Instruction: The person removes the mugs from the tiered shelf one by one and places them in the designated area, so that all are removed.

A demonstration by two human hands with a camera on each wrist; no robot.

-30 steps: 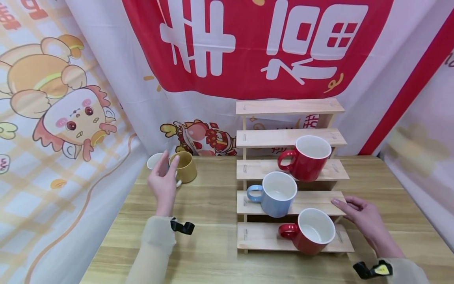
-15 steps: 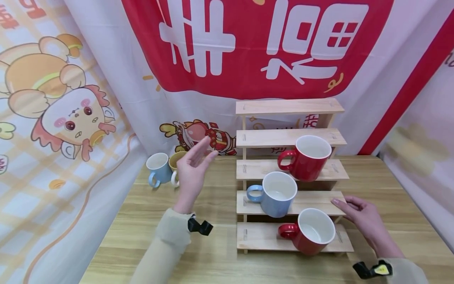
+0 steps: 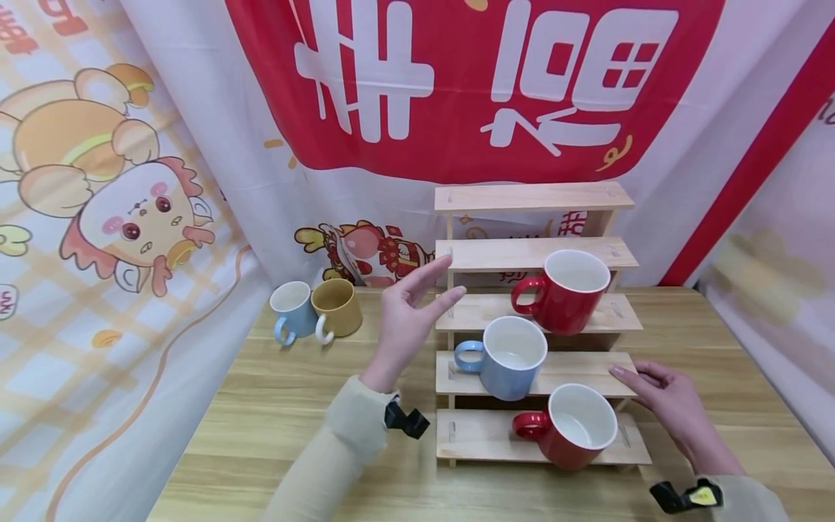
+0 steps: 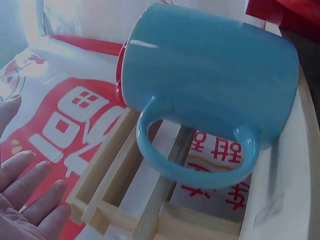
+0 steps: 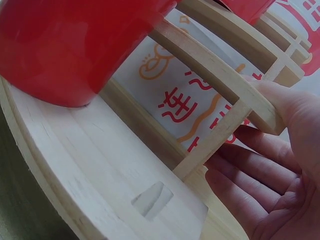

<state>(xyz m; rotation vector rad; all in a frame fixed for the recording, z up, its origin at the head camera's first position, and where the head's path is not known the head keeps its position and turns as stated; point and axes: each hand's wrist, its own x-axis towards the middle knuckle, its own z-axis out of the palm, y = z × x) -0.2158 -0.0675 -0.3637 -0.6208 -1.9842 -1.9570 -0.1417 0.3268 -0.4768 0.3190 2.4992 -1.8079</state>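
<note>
My left hand (image 3: pixel 409 319) hovers at the left side of a stepped wooden rack (image 3: pixel 471 312), thumb and fingers spread apart and holding nothing. A light blue mug (image 3: pixel 512 362), handle to the left, stands on the second step from the bottom; it fills much of the left wrist view, beside my fingers (image 4: pixel 42 200). My right hand (image 3: pixel 675 409) grips the right end of that same step, its thumb on top and the other fingers below, as the right wrist view shows. One red mug (image 3: pixel 580 428) is on the bottom step, another red mug (image 3: pixel 566 293) on the middle one.
A blue mug (image 3: pixel 296 312) and a tan mug (image 3: pixel 342 312) with a white handle stand close together at the table's far left. Printed cloth (image 3: pixel 365 167) hangs behind the wooden table (image 3: pixel 326 406) and along both sides.
My left hand has moved right from in front of the two mugs at the far left to the rack's left side, uncovering them. My right hand stays on the rack.
</note>
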